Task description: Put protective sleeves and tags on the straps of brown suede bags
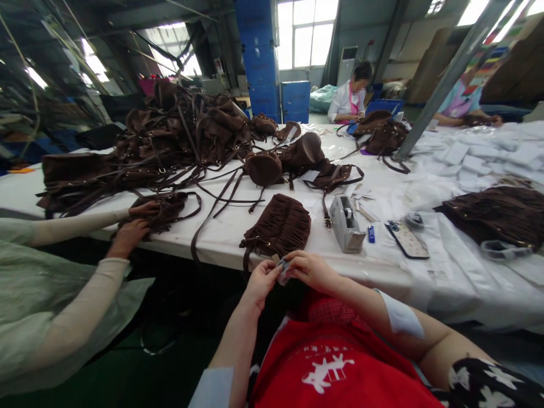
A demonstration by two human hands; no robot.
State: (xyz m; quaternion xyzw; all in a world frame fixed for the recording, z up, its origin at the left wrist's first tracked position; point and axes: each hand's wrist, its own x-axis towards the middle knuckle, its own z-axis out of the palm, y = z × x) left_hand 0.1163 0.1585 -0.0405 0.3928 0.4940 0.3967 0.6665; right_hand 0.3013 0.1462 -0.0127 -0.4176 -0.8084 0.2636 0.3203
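My left hand (264, 279) and my right hand (306, 270) meet just off the table's front edge. Between their pinched fingertips is a small crumpled piece of pale, thin material (284, 273), perhaps plastic or paper; its exact kind is too small to tell. Right behind my fingers, a brown fringed bag (280, 224) lies on the white table (221, 241), its strap hanging over the edge. A small tan tag (276, 259) shows beside my left fingertips. To the right of the bag stands a grey tape dispenser (346, 224).
Brown bags (191, 130) with long straps are heaped at the back left. A co-worker's hands (134, 229) handle another bag at left. Rightward lie a blue lighter (371, 234), a phone (407, 239), a tape roll (414, 220) and white packets (480, 156). A slanted metal post (446, 79) rises behind.
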